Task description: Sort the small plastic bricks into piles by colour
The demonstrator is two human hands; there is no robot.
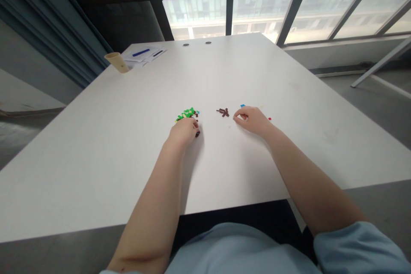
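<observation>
My left hand (184, 131) rests on the white table at the near side of a pile of small green building bricks (188, 113). Its fingers are curled and partly hidden, and a few dark pieces (197, 134) lie right by the fingertips. To the right of that, a small heap of brown bricks (223, 112) sits between the two hands. My right hand (252, 119) is just right of the brown heap, with thumb and index finger pinched together. Whatever either hand holds is too small or too covered to make out.
A blue piece (242, 105) lies beyond my right hand and a red piece (269, 118) to its right. At the table's far left stand a tan cup (117, 62) and papers with a blue pen (141, 52). Windows rise behind the table (224, 77).
</observation>
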